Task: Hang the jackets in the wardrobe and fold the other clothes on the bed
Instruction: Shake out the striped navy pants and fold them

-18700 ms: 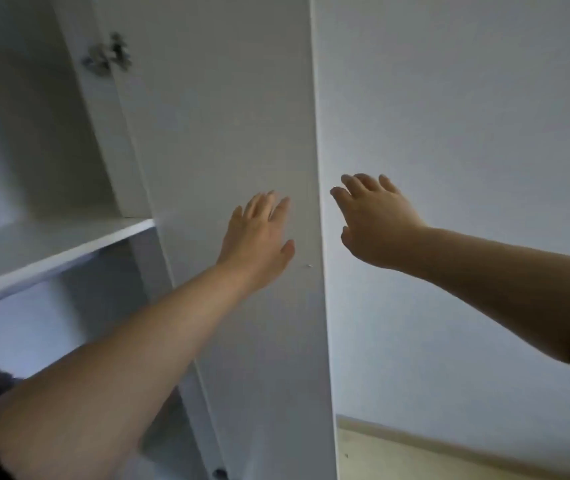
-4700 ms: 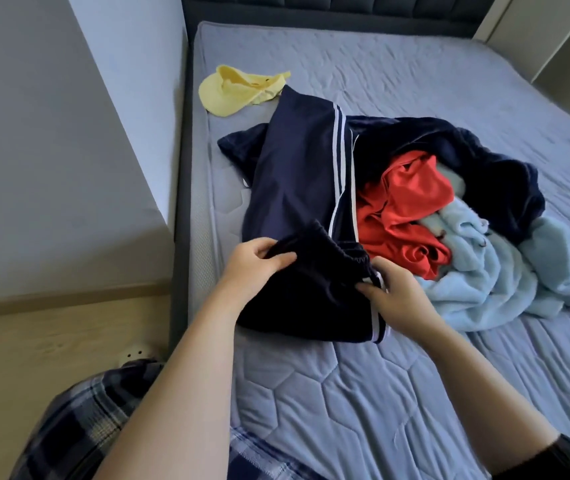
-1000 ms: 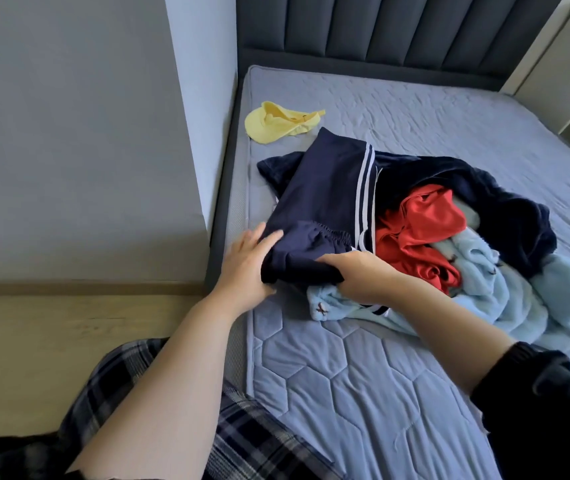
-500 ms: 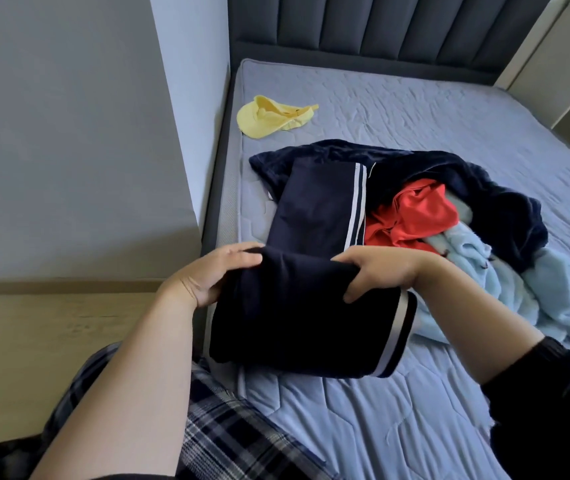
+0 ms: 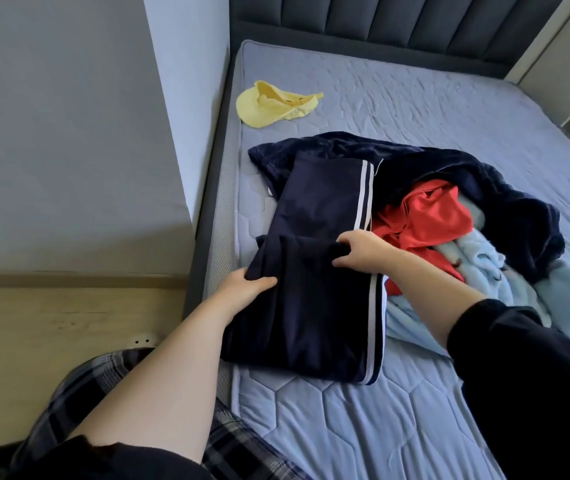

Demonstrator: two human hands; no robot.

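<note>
Soft, even daylight fills the room, brightest across the far side of the mattress [image 5: 449,109], where the quilted ripples catch pale highlights. Shadows are weak and diffuse; the grey wall [image 5: 69,133] beside the bed sits in flat shade, and the navy trousers [image 5: 311,306] read nearly black, their folds hard to separate. No glare anywhere. Straight lines bow toward the frame edges from the wide lens, and fine detail looks slightly smeared throughout.

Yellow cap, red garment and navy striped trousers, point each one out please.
yellow cap [image 5: 269,107], head view, on its brim.
red garment [image 5: 435,216], head view, on its crumpled middle.
navy striped trousers [image 5: 318,320], head view, on the folded-over part.
</note>
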